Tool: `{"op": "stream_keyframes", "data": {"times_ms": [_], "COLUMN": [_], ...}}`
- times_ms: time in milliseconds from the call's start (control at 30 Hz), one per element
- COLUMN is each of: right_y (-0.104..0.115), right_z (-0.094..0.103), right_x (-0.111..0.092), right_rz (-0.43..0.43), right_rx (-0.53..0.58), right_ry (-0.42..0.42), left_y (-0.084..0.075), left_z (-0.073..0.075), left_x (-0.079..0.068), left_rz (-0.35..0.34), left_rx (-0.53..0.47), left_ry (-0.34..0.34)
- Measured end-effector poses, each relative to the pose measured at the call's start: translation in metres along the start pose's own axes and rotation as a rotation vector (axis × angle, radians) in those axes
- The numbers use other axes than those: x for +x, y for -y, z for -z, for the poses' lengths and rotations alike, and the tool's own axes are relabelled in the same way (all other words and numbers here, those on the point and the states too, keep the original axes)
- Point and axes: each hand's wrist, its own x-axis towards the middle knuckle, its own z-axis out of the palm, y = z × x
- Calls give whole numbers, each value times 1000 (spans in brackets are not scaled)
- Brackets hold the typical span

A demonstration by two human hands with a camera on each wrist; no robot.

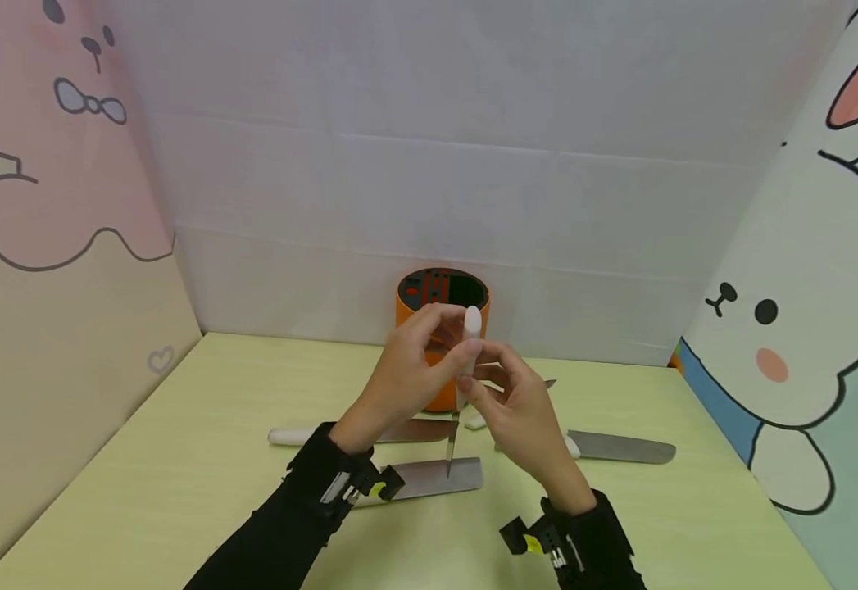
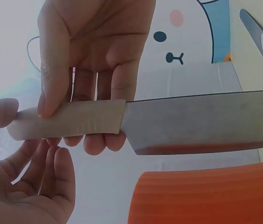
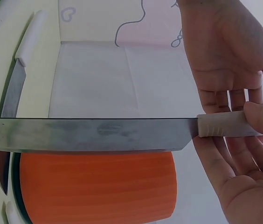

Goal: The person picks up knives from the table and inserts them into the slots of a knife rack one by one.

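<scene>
A broad kitchen knife (image 1: 472,321) with a pale handle hangs blade down between both hands, seen nearly edge-on in the head view. My left hand (image 1: 402,369) pinches the upper part of the handle. Just below it, my right hand (image 1: 520,410) holds the handle between thumb and fingers. The left wrist view shows the wide grey blade (image 2: 201,125) side-on, bare of fingers. Behind the hands stands an orange cylindrical holder (image 1: 405,315) with a dark, slotted top; the hands hide part of its front.
Several other knives lie on the pale table (image 1: 200,459). One broad blade (image 1: 465,475) is partly under my left wrist, a white-handled knife (image 1: 292,437) lies behind it, and another knife (image 1: 624,447) lies at the right. A white wall (image 1: 288,188) closes the back.
</scene>
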Motion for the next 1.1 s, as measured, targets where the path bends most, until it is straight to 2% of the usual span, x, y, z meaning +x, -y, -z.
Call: {"op": "stream_keyframes", "data": {"times_ms": [167,333,567,867,1100], "right_y": [0,0,-6,0,0], "right_z": [-1,-2,-3,-3,0], "right_x": [0,-1,-1,-1,-1], "right_rz": [19,27,34,26,29], "right_rx": [-20,-21,-22,-51,-49], "right_ry": [-17,-28,-39,-50,-72], "left_y": [20,23,-17,-20,-23], "left_z": [-7,-8,-2,3,11], "left_x": [-1,-1,-1,2,11], "left_rz": [15,26,59,26,24], "left_rx": [5,-3,-30,-3,-10], "left_ry": [-21,-44,-47,-30,-12]}}
